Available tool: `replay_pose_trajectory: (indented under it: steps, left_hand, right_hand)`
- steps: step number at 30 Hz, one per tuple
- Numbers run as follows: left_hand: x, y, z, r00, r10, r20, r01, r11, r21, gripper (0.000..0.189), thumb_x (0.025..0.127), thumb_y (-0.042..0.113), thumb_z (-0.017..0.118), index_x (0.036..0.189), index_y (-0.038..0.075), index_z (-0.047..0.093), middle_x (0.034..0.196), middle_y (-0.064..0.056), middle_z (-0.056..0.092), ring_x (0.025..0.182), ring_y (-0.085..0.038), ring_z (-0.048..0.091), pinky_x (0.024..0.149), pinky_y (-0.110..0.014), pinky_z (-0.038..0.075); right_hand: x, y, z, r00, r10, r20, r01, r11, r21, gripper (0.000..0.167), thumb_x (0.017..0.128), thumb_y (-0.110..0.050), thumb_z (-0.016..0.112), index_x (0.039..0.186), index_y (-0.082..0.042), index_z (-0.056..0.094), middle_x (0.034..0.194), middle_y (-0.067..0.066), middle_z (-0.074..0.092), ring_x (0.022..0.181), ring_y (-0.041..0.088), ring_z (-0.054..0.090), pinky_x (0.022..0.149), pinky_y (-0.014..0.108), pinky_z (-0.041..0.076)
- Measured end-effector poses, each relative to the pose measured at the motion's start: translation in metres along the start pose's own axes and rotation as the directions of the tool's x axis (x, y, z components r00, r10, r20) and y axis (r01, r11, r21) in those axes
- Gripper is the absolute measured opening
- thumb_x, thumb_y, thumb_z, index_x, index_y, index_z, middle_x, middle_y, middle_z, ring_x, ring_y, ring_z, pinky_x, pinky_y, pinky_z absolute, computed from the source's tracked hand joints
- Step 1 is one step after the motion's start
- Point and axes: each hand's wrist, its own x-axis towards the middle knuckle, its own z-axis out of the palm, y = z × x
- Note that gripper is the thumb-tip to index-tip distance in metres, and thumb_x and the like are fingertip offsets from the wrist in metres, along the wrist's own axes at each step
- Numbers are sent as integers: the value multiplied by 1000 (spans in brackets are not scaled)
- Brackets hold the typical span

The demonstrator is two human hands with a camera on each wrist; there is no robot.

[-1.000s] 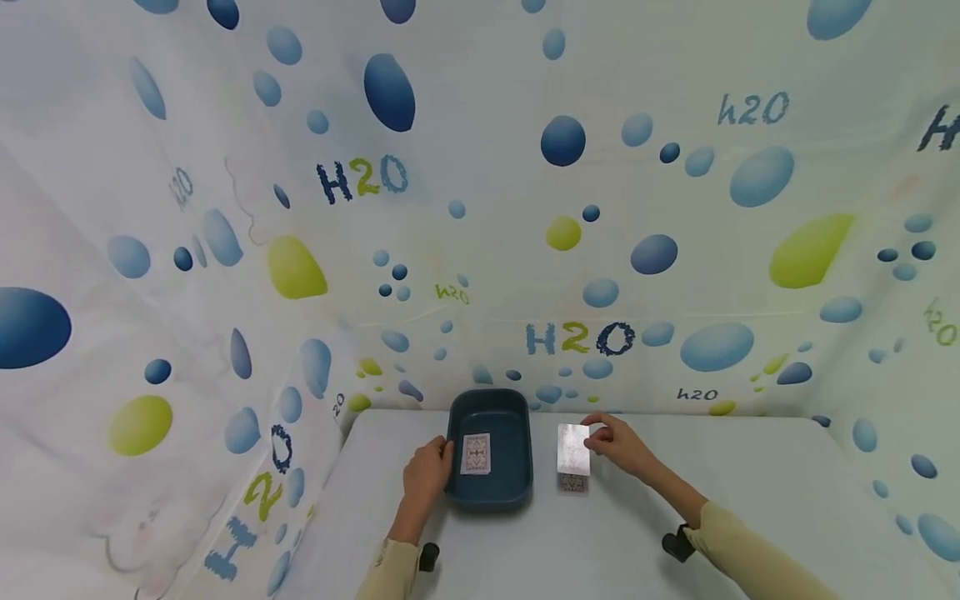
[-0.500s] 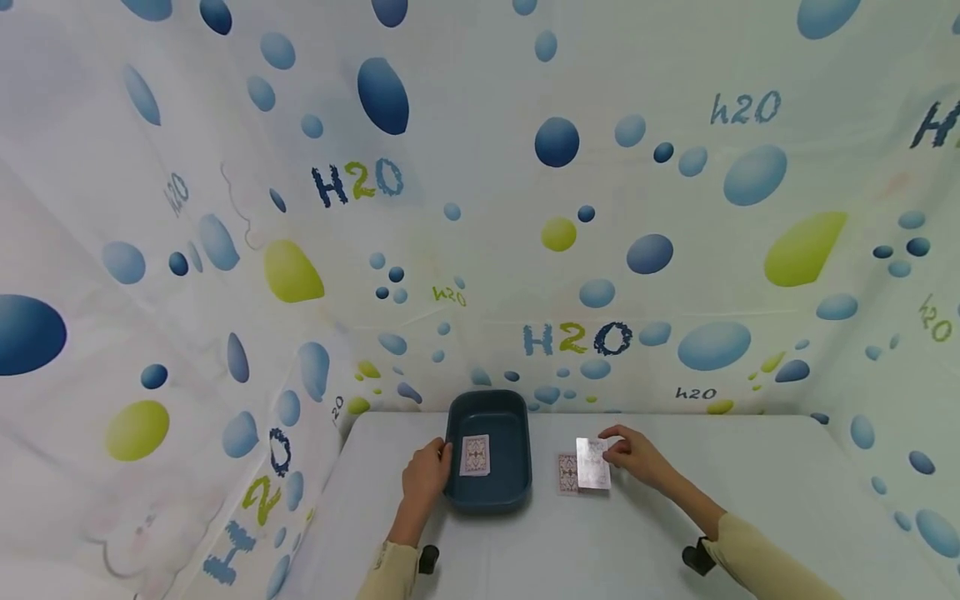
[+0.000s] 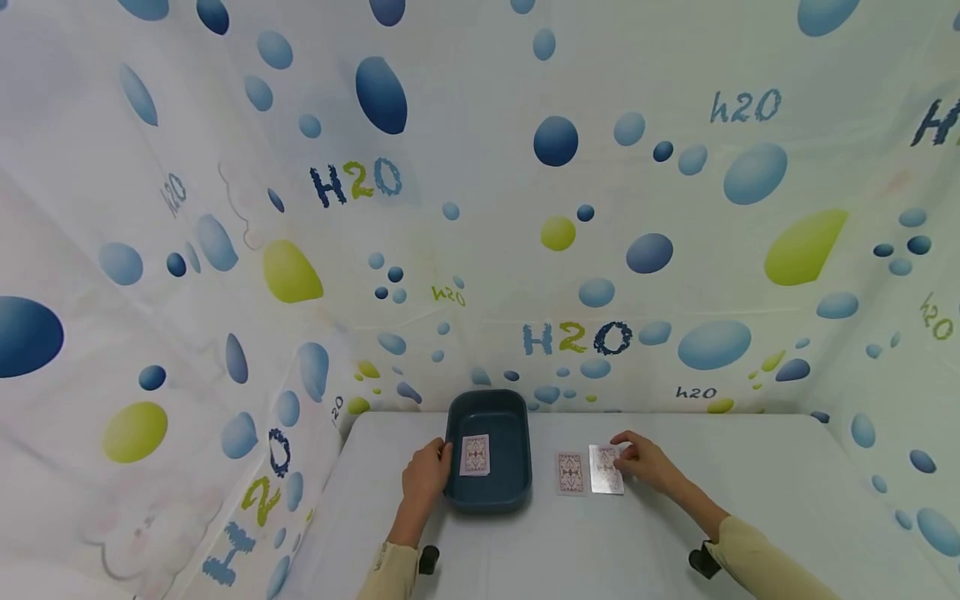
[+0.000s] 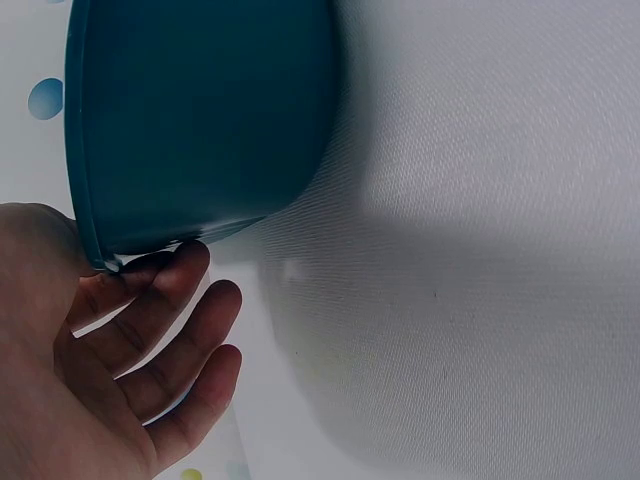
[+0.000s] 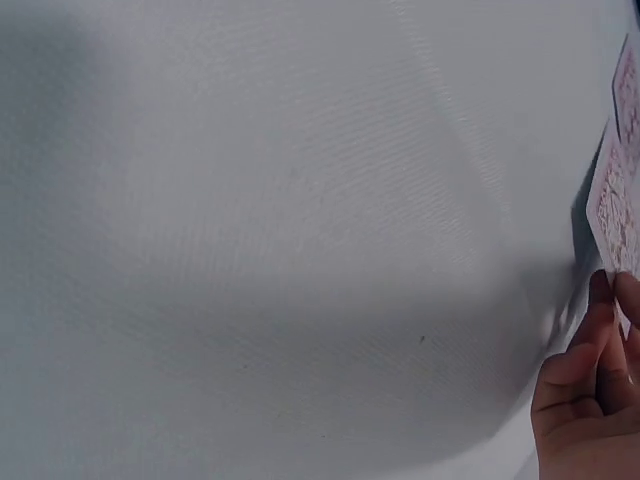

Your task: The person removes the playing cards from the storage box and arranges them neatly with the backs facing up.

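Note:
My left hand (image 3: 425, 472) grips the left rim of a dark teal plastic tray (image 3: 512, 458); in the left wrist view its fingers (image 4: 185, 285) curl under the rim from outside. Inside the tray, toward its left side, lie playing cards (image 3: 475, 456) with a red patterned back on top. Over to the right, my right hand (image 3: 647, 463) pinches a playing card (image 3: 602, 471) by its right edge, the back catching the light. Just left of that card, more playing cards (image 3: 571, 474) lie back up on the table. Thumb and fingertips meet at the card's edge in the right wrist view.
A white cloth covers the table (image 3: 525, 558). Behind it hangs a curtain (image 3: 480, 250) printed with blue and green drops, which also runs down both sides. The tray stands close to the table's back edge.
My right hand has drawn the pinched card rightward and toward me, off the cards it covered, which now show fully beside it. The left hand stays on the tray's rim.

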Motion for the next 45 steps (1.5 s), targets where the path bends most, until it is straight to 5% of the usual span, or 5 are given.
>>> replay_pose_trajectory:
  steps: [13, 25, 32, 37, 45]
  left_hand:
    - [-2, -2, 0, 1000, 1, -12, -1, 1000, 6, 26, 103, 27, 56, 83, 9, 58, 69, -4, 58, 58, -18, 48, 51, -33, 34]
    - [-2, -3, -3, 1000, -3, -15, 3, 1000, -1, 25, 103, 26, 56, 84, 9, 60, 70, -4, 59, 59, -18, 49, 52, -33, 35]
    - [0, -3, -1, 1000, 0, -13, 0, 1000, -8, 25, 102, 25, 56, 84, 9, 60, 69, -4, 58, 59, -18, 48, 52, -32, 34]
    - [0, -3, 0, 1000, -2, -16, 2, 1000, -13, 26, 103, 26, 56, 83, 9, 59, 69, -4, 57, 58, -18, 48, 52, -32, 33]
    - [1, 1, 0, 1000, -5, -9, 5, 1000, -9, 25, 103, 26, 56, 85, 9, 60, 70, -4, 59, 58, -17, 49, 52, -32, 34]
  right_hand:
    - [11, 3, 11, 993, -114, -4, 111, 973, -202, 26, 86, -2, 73, 109, 3, 63, 79, 4, 55, 73, 12, 45, 65, 27, 41]
    - [19, -9, 9, 1000, 0, -11, -3, 970, -244, 31, 93, -14, 70, 118, 2, 62, 92, 9, 64, 82, 20, 58, 73, 34, 50]
    - [25, -29, 9, 987, -152, -44, 117, 888, -444, 64, 100, -34, 61, 148, 4, 41, 149, 31, 44, 136, 51, 43, 108, 62, 37]
    - [35, -47, 19, 971, -232, -54, 165, 817, -552, 71, 99, -42, 60, 151, 1, 37, 156, 32, 32, 145, 53, 28, 110, 70, 27]
    - [49, -80, 40, 977, -211, 27, 185, 781, -596, 77, 99, -50, 56, 156, -5, 30, 163, 27, 21, 152, 49, 15, 116, 69, 15]
